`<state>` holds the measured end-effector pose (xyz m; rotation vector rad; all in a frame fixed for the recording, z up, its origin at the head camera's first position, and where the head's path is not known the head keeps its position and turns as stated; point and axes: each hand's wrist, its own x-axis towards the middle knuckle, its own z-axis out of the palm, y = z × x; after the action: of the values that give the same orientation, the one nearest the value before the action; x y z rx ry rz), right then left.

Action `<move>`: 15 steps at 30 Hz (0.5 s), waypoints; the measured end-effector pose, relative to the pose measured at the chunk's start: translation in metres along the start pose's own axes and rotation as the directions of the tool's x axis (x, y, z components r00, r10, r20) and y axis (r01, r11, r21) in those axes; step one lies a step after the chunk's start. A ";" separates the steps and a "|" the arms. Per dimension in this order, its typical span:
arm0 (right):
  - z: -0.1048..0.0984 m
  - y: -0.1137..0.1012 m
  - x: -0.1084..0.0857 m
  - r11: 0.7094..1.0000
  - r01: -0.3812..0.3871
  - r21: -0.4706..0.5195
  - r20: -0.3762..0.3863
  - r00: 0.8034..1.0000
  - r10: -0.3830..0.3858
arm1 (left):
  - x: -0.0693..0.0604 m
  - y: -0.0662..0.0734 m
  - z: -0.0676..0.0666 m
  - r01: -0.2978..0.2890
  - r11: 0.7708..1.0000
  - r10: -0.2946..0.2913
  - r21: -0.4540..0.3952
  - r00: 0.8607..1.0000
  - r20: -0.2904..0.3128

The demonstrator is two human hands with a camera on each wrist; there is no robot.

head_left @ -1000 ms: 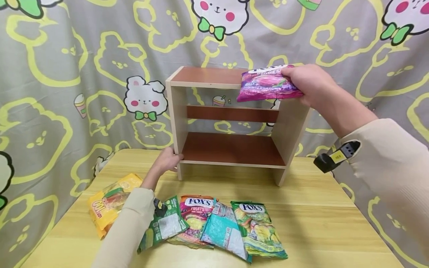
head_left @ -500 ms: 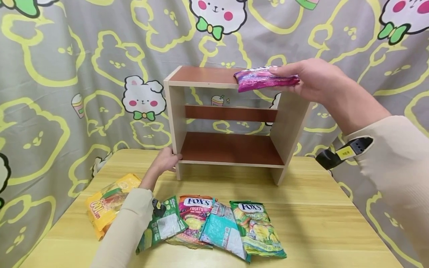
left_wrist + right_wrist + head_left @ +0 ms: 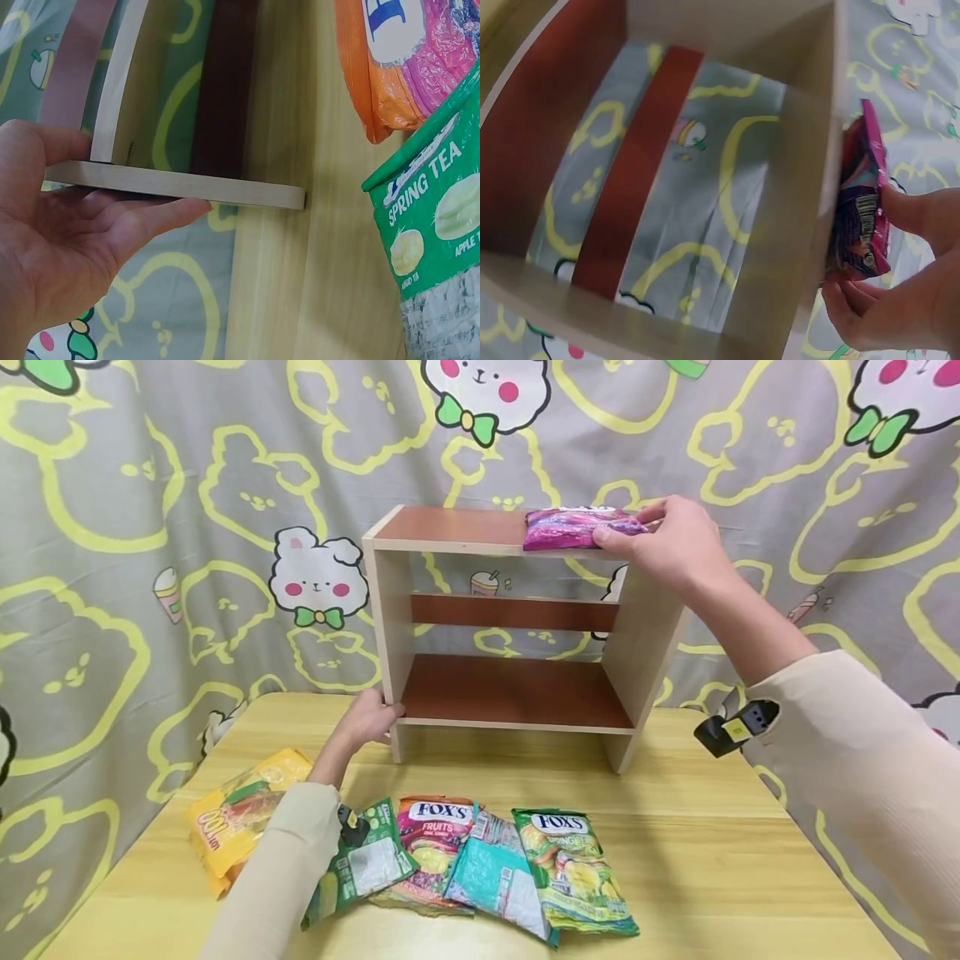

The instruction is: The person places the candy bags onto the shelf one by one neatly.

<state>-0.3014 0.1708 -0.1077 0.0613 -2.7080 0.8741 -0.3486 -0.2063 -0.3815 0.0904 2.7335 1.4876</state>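
A purple Fox's candy bag (image 3: 570,529) lies on the top board of the small two-tier shelf (image 3: 517,689), towards its right end. My right hand (image 3: 678,543) still holds the bag's right end. The right wrist view shows the thumb on one side of the bag (image 3: 862,214) and fingertips at its lower edge. Low on the shelf's left side, my left hand (image 3: 367,718) grips the side panel. In the left wrist view this pale panel (image 3: 187,182) passes between the fingers and thumb of the left hand (image 3: 75,225).
In front of the shelf lie an orange Fox's fruits bag (image 3: 435,852), a teal bag (image 3: 498,877), a green Fox's spring tea bag (image 3: 577,872) and another green bag (image 3: 375,856). A yellow bag (image 3: 243,814) is at the left. A patterned curtain (image 3: 225,485) hangs behind.
The purple candy bag has come down from above the shelf's front edge onto the top board, carried by my right hand. My left hand stays on the side panel.
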 end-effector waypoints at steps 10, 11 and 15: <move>0.028 0.010 0.003 0.974 0.172 -0.148 -0.147 0.970 -0.194 | -0.002 0.003 0.000 0.005 1.000 -0.005 -0.014 1.000 0.008; 0.029 0.011 0.003 0.971 0.182 -0.153 -0.153 0.967 -0.205 | -0.002 0.004 0.000 0.005 1.000 -0.005 -0.018 1.000 0.009; 0.033 0.009 0.001 0.966 0.191 -0.173 -0.160 0.963 -0.219 | -0.002 0.003 0.000 0.009 1.000 -0.009 -0.022 1.000 0.007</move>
<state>-0.3125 0.1593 -0.1377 0.2172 -2.5370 0.5767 -0.3467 -0.2047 -0.3788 0.0822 2.7080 1.5120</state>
